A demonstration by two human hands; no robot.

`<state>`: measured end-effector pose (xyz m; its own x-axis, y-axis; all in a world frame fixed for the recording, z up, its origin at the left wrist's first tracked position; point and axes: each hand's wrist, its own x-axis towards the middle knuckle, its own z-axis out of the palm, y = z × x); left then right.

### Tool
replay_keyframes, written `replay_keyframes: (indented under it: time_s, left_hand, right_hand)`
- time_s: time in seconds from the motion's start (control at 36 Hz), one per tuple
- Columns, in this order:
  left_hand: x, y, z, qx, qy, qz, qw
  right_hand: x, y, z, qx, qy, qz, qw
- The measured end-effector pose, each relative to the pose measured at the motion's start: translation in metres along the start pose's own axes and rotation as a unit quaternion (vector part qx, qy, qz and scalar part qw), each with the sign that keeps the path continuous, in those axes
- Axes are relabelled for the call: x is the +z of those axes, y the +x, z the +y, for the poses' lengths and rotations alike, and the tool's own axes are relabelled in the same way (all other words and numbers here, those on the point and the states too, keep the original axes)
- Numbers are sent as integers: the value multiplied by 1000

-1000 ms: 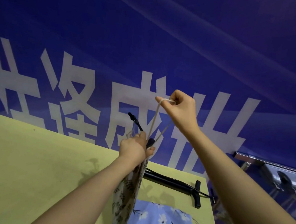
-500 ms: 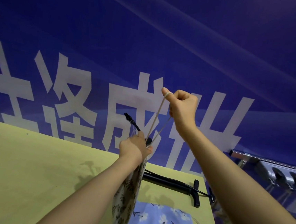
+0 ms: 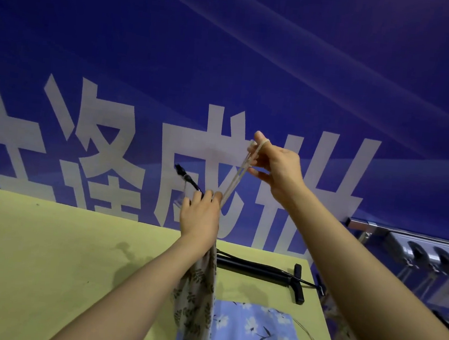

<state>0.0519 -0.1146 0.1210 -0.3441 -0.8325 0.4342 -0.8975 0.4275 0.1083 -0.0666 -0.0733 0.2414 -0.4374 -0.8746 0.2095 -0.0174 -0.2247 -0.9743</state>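
Note:
My left hand (image 3: 199, 215) grips the gathered neck of a beige leaf-print drawstring bag (image 3: 196, 301), which hangs down over the table. A black rod-like end (image 3: 187, 178) sticks up out of the bag above my fist. My right hand (image 3: 277, 165) is raised to the upper right with the bag's pale drawstring (image 3: 238, 175) looped over its index finger and pulled taut toward the bag's neck. The thumb and other fingers are spread loosely around the cord.
A blue floral cloth bag (image 3: 251, 334) with a thin cord lies on the yellow-green table (image 3: 45, 248) near the front. A black hand pump (image 3: 263, 272) lies behind it. A blue banner with white characters stands behind; a metal rack (image 3: 415, 251) at right.
My right hand has lifted the drawstring loop a little higher and its fingers have spread out from a curled fist. The left hand keeps its grip on the bag's neck.

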Motion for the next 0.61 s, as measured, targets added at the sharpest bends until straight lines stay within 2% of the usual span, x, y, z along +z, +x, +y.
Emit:
replay_keyframes:
  time_s: [0.14, 0.19, 0.25, 0.33, 0.42, 0.53, 0.61]
  left_hand:
    - [-4, 2, 1, -2, 14, -46, 999]
    - [-8, 1, 1, -13, 8, -46, 999]
    - [-10, 0, 1, -20, 7, -44, 999]
    - [-15, -1, 7, -15, 4, -54, 998]
    - [-26, -5, 20, -23, -7, -74, 997]
    - [-50, -12, 39, -45, -55, -29, 997]
    - [-70, -12, 60, -69, -30, -12, 997]
  right_hand:
    - [-10, -6, -6, 49, 145, -107, 982]
    - [-13, -7, -8, 14, 102, -98, 990]
    - [-16, -12, -8, -36, 4, -77, 996]
    - [-21, -17, -13, -86, -72, -65, 992]
    - [-30, -19, -26, -116, -76, -62, 988]
    - [-47, -24, -48, -140, -46, -63, 987]
    - [-69, -28, -67, -157, -21, -57, 986]
